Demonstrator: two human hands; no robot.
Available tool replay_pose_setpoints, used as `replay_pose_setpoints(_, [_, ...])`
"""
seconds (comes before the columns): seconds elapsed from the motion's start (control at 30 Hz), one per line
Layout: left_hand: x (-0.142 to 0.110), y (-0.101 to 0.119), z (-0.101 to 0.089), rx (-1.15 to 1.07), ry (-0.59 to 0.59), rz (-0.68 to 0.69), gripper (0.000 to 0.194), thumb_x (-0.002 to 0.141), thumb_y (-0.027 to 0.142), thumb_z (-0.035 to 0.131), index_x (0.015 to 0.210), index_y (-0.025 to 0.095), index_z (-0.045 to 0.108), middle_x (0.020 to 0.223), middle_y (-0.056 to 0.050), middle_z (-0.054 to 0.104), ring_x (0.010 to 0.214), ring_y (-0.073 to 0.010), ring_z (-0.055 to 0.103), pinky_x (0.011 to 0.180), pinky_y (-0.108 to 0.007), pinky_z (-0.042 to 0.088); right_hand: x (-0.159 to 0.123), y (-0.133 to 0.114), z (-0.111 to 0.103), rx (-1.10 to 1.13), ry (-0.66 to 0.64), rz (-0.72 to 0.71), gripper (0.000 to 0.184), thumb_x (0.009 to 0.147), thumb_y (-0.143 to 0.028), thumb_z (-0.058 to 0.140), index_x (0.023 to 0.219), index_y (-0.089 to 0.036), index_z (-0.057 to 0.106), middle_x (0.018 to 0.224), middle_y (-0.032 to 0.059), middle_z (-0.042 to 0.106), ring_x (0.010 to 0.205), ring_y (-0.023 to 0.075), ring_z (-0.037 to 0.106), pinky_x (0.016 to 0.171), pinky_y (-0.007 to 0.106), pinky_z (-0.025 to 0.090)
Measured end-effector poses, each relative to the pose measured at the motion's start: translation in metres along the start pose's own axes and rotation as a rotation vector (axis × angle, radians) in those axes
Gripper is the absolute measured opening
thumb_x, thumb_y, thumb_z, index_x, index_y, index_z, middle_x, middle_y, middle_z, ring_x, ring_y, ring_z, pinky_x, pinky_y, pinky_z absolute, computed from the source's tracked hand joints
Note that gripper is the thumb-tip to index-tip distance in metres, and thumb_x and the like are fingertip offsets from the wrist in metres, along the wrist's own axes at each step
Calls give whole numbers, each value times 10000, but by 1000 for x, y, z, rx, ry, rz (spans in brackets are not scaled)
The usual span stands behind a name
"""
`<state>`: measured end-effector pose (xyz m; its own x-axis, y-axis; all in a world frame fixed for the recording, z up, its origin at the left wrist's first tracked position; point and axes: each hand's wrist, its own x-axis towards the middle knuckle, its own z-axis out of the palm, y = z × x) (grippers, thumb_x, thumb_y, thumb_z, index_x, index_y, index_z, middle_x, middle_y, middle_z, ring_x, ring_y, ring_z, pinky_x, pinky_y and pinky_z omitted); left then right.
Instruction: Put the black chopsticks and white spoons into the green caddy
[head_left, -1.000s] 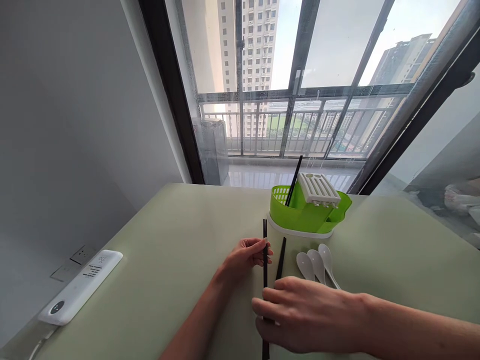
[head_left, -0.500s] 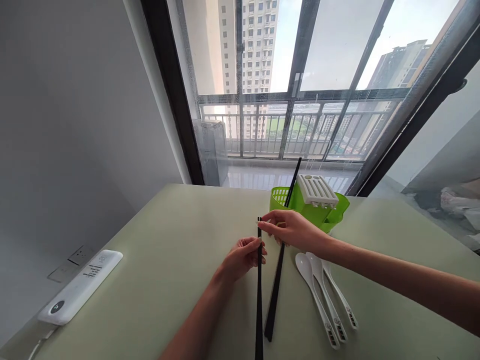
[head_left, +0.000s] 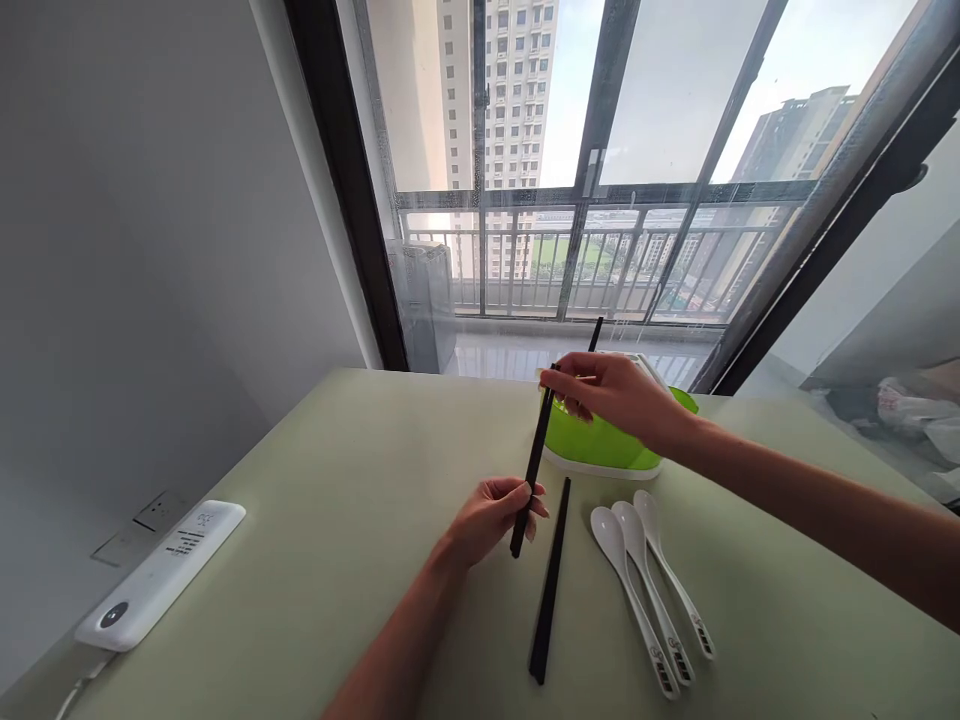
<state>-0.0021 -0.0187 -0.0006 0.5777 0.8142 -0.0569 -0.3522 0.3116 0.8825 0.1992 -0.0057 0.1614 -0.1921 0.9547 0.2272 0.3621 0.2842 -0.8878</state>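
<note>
Black chopsticks (head_left: 537, 450) are held at a slant between my two hands; they lie so close together that their number is unclear. My left hand (head_left: 495, 515) is closed around their lower part. The fingers of my right hand (head_left: 611, 395) pinch their upper end, in front of the green utensil holder (head_left: 600, 445), covering much of it. Behind that hand, a dark chopstick tip (head_left: 597, 332) sticks up from the holder. More black chopsticks (head_left: 551, 590) lie on the table below. Right of them are three white spoons (head_left: 634, 560), side by side with patterned handle ends.
The pale green table (head_left: 360, 480) ends at a large window with a dark frame (head_left: 360, 230). On its left edge rests a white power strip (head_left: 161, 575) with a cable, near a wall socket (head_left: 154, 510).
The held chopsticks have moved up and away, and now lean toward the holder. My right hand has risen in front of the holder. My left hand has barely shifted.
</note>
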Motion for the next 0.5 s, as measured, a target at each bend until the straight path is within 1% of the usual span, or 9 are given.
replay_pose_setpoints(0.07, [2,-1,3,126,58,68,507,815,611,744,877,108,770,710,-58,689,521,-88,522,528,-249,358,8,-6,-19,-23,91,-29,501,799,-680,718,778,-181,675,617,-16,579,541,99,517,494,225,408])
replay_pose_setpoints(0.13, [5,-2,5,206,138,130,549,862,646,666,894,109,775,657,-30,642,501,-66,437,521,-243,314,18,-9,-41,-19,206,-68,482,795,-652,747,783,-174,688,663,5,608,541,99,523,503,235,440])
replay_pose_setpoints(0.2, [7,-2,5,221,189,149,578,867,679,631,906,119,769,625,1,585,488,-55,373,506,-241,270,29,-11,-63,2,323,-101,445,802,-612,766,783,-173,691,686,10,607,536,96,520,487,237,443])
replay_pose_setpoints(0.27, [8,-2,4,200,219,144,599,854,713,615,909,132,750,630,20,543,486,-52,350,493,-241,234,40,-10,-85,25,434,-151,394,818,-559,778,781,-178,686,688,0,587,523,89,512,450,224,411])
replay_pose_setpoints(0.3, [9,-1,4,187,229,139,601,846,723,616,912,139,738,634,27,527,485,-51,345,489,-241,220,45,-10,-94,20,469,-181,367,829,-528,780,778,-179,678,699,-3,583,517,84,511,438,221,400])
replay_pose_setpoints(0.4, [10,-1,2,152,241,126,596,833,737,618,905,152,707,636,40,496,479,-50,335,486,-243,196,54,-7,-111,-70,526,-225,313,879,-460,749,772,-179,662,715,-3,589,495,74,505,428,225,395])
replay_pose_setpoints(0.5, [10,-2,1,133,241,124,569,844,719,621,894,157,688,645,41,495,486,-51,339,497,-244,209,58,1,-113,-197,500,-160,303,905,-463,720,801,-181,679,710,13,629,501,86,529,455,235,433])
